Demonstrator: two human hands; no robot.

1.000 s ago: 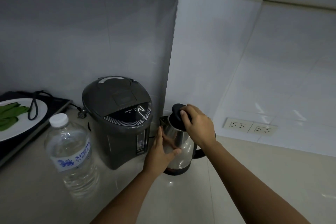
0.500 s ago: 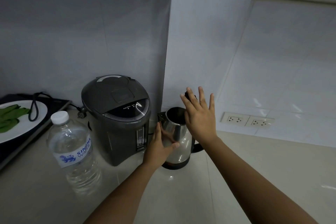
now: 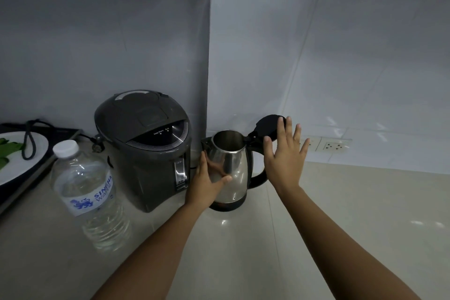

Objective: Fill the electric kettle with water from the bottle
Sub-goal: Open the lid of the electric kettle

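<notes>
A steel electric kettle (image 3: pixel 235 170) stands on the counter near the wall corner. Its black lid (image 3: pixel 269 129) is flipped up and back, so the mouth shows. My left hand (image 3: pixel 207 182) grips the kettle's body from the left side. To the right of the kettle, my right hand (image 3: pixel 285 158) is held up flat with fingers spread, in front of the lid and black handle, holding nothing. At the left a clear water bottle (image 3: pixel 90 192) with a white cap and blue label stands upright with its cap on.
A dark grey hot-water dispenser (image 3: pixel 143 146) stands between bottle and kettle. At far left a white plate (image 3: pixel 14 158) with green leaves and a black cord sits on a dark cooktop. Wall sockets (image 3: pixel 326 145) are behind my right hand. Pale counter (image 3: pixel 341 214) extends right.
My right hand lifted the kettle's lid open, let go of it and moved off to the right with fingers spread. My left hand stayed on the kettle body.
</notes>
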